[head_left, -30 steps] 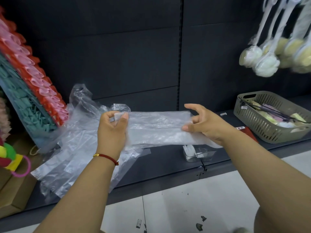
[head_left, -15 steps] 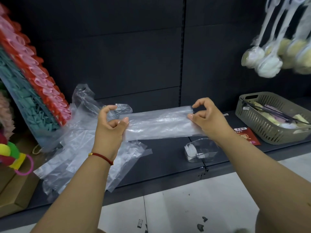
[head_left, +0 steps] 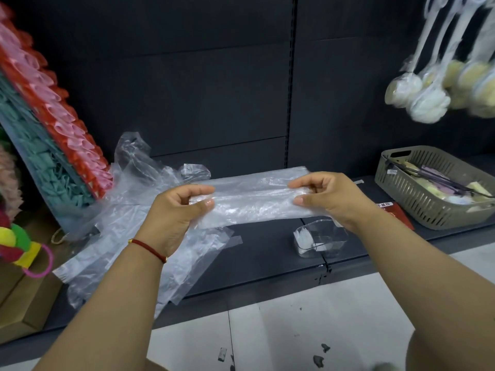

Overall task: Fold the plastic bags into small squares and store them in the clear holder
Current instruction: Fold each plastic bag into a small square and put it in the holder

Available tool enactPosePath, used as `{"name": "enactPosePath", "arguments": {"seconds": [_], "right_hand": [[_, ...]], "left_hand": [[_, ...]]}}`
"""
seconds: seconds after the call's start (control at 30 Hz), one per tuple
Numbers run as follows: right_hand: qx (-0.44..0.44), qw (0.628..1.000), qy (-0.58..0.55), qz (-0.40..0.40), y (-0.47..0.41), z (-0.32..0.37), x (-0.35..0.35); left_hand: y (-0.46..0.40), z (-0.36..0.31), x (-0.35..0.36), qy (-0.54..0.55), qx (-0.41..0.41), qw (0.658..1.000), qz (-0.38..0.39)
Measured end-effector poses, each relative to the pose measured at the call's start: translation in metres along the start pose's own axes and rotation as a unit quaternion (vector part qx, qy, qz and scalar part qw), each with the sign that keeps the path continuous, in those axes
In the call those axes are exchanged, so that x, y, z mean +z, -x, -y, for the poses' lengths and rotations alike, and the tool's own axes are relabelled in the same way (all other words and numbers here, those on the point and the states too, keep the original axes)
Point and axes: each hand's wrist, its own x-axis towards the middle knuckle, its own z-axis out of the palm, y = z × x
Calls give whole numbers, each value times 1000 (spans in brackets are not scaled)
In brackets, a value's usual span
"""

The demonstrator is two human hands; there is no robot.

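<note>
Both forearms reach forward from the bottom corners and meet over a dark shelf [head_left: 262, 253]. The left hand [head_left: 176, 210], with a red cord at the wrist, has its fingers curled over the top of a folded plastic bag [head_left: 254, 199] and the thumb pressed against its near face, pinching the left end. The right hand [head_left: 332, 199] grips the other end the same way, fingers curled on top and thumb beneath, so the bag is held taut as a long horizontal strip in the air above the shelf. The bag's ends are hidden inside both grips, and its layers are too translucent to count. Behind and below the left hand, a loose pile of plastic bags [head_left: 128, 236] lies on the shelf, spilling over its front edge; where one bag ends and the next begins cannot be made out. The clear holder [head_left: 320, 238] stands on the shelf just below the right wrist, partly covered by it, with white folded pieces visible inside at its left. To the right sits a slatted basket [head_left: 417, 194], cut off by the frame edge. Bare shelf lies between the pile and the holder, and pale floor tiles run along the shelf's front edge.
</note>
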Motion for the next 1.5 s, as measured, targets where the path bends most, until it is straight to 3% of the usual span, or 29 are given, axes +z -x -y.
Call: {"name": "enactPosePath", "arguments": {"seconds": [0.27, 0.53, 0.67, 0.77, 0.93, 1.0, 1.07, 1.13, 1.23, 1.3, 1.4, 1.43, 1.5], "right_hand": [[-9, 1000, 6, -19, 1, 4, 1], [-3, 993, 110, -53, -3, 0, 6], [13, 989, 141, -47, -5, -3, 11], [43, 979, 198, -7, -5, -6, 14], [105, 938, 281, 176, 3, -10, 18], [112, 936, 247, 224, 7, -12, 23], [111, 952, 141, 247, 13, -11, 32], [107, 960, 56, 253, 18, -7, 43], [74, 969, 42, 231, 24, -4, 61], [64, 976, 49, 202, 25, -3, 67], [82, 983, -4, 166, 25, -2, 69], [87, 984, -19, 155, 24, -1, 68], [92, 985, -35, 142, 23, -1, 67]], "left_hand": [[2, -8, -9, 3, -20, 1000, 19], [4, -15, -12, -223, 52, 973, -17], [5, -17, -8, -274, 71, 959, -23], [2, -17, -8, -230, 57, 970, -42], [5, -21, -1, -182, 54, 980, -56], [7, -23, 4, -192, 60, 978, -49], [9, -26, 10, -198, 62, 978, -21], [13, -29, 17, -201, 72, 977, 19], [17, -32, 27, -194, 85, 976, 54], [17, -31, 32, -165, 91, 981, 37], [16, -25, 39, 94, 5, 996, 0], [16, -23, 42, 180, -38, 983, 28], [23, -18, 53, 226, -91, 965, 95]]}}
